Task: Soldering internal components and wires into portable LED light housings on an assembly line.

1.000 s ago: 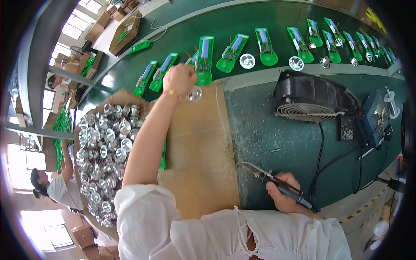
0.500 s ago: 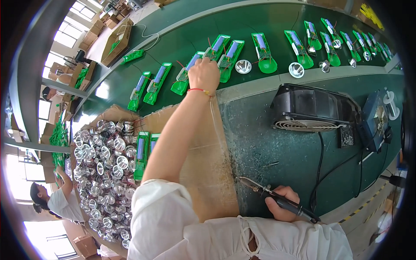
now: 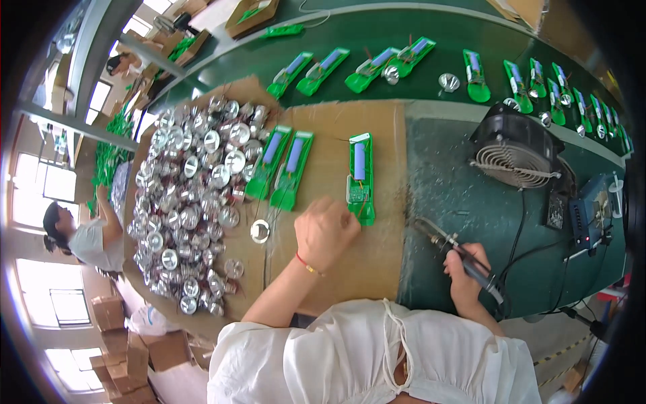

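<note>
Left hand (image 3: 328, 232): curled, fingertips at the lower end of a green casing; cannot tell whether they pinch it or only touch it.
Right hand (image 3: 469, 269): wrapped around the handle of a soldering iron (image 3: 481, 275), its metal tip pointing up and left above the tabletop (image 3: 437, 161).
Green casing (image 3: 360, 214): lying open on brown cardboard (image 3: 380, 262), with a blue battery (image 3: 359, 161) above a small circuit board (image 3: 359, 194).
Loose reflector (image 3: 260, 231): on the cardboard, left of the left hand.
Casing pair (image 3: 294, 172): side by side, slanted, between the green casing and a heap of shiny reflectors (image 3: 192, 195).
Black fan (image 3: 518, 145): to the right, near a blue box (image 3: 592, 212) with a red light.
Far row (image 3: 323, 71): more green casings, some with reflectors beside them.
Co-worker (image 3: 97, 239): far left, white top, one arm raised toward green parts (image 3: 111, 145).
</note>
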`<state>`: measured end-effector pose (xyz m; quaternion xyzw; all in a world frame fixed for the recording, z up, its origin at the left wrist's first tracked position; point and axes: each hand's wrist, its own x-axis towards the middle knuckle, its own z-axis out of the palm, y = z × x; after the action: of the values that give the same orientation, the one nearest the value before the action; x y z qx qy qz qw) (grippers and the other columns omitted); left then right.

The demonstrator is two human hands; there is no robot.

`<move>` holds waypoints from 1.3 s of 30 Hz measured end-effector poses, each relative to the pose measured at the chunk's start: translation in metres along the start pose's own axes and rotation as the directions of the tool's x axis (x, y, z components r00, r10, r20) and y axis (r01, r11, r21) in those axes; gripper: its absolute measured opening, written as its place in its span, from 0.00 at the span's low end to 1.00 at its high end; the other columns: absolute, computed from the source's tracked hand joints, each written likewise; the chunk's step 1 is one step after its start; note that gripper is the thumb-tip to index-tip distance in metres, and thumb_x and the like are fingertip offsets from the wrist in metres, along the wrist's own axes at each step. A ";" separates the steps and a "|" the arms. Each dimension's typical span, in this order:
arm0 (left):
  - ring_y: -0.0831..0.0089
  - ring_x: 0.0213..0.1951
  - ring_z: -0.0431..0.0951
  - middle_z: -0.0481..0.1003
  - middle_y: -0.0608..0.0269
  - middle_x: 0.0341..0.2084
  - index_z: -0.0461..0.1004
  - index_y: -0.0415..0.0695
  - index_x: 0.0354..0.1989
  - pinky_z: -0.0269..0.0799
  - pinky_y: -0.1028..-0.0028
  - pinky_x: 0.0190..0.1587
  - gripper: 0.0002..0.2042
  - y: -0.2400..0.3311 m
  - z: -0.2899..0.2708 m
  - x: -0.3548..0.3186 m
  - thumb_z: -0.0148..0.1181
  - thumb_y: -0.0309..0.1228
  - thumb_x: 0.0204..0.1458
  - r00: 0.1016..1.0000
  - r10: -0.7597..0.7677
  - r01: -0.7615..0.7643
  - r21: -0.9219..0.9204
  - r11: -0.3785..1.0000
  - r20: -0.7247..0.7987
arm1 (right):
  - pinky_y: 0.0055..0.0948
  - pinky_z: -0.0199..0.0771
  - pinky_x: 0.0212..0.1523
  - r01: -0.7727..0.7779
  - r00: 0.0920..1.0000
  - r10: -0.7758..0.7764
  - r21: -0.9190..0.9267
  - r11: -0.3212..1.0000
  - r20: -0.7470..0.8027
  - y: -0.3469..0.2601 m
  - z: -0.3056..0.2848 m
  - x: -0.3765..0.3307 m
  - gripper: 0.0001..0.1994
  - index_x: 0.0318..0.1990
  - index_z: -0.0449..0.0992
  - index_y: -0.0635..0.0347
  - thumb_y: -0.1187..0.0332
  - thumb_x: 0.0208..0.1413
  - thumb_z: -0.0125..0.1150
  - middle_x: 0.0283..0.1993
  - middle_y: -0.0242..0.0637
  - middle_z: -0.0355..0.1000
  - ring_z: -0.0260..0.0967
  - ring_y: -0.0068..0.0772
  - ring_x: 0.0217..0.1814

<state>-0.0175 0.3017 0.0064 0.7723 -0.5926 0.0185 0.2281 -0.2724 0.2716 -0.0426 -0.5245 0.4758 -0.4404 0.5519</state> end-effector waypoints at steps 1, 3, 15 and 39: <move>0.62 0.23 0.71 0.68 0.61 0.17 0.69 0.46 0.13 0.66 0.66 0.22 0.05 -0.002 -0.004 -0.014 0.59 0.27 0.34 1.000 -0.019 0.019 0.001 1.000 0.003 | 0.18 0.65 0.21 0.011 1.000 -0.011 -0.009 1.000 0.003 -0.001 0.001 0.001 0.07 0.30 0.66 0.64 0.74 0.48 0.59 0.21 0.34 0.69 0.64 0.17 0.19; 0.63 0.22 0.71 0.68 0.61 0.17 0.69 0.46 0.14 0.66 0.66 0.22 0.06 -0.005 -0.012 -0.036 0.60 0.27 0.34 1.000 -0.026 0.026 -0.056 0.998 -0.004 | 0.18 0.65 0.21 0.041 0.999 -0.041 -0.005 0.999 -0.009 0.001 0.005 0.000 0.07 0.30 0.66 0.64 0.74 0.48 0.59 0.21 0.34 0.69 0.64 0.17 0.19; 0.54 0.36 0.74 0.73 0.52 0.35 0.74 0.43 0.37 0.69 0.64 0.38 0.10 -0.061 0.040 0.076 0.57 0.30 0.46 0.994 -0.069 0.046 -0.254 0.966 -0.082 | 0.16 0.61 0.19 0.109 0.994 -0.109 -0.028 0.994 -0.023 0.004 0.007 -0.004 0.08 0.31 0.66 0.61 0.69 0.50 0.59 0.21 0.33 0.67 0.62 0.17 0.18; 0.74 0.23 0.74 0.76 0.64 0.20 0.76 0.41 0.29 0.71 0.74 0.29 0.10 -0.035 0.041 0.135 0.62 0.36 0.45 0.902 -0.156 0.280 -0.270 0.921 0.402 | 0.17 0.64 0.21 0.065 0.998 -0.065 -0.018 0.998 -0.009 0.002 0.003 0.000 0.07 0.29 0.68 0.63 0.72 0.47 0.61 0.20 0.31 0.69 0.65 0.17 0.19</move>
<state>0.0449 0.1711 -0.0020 0.7762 -0.5285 -0.2513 0.2346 -0.2697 0.2725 -0.0449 -0.5422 0.4650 -0.4566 0.5304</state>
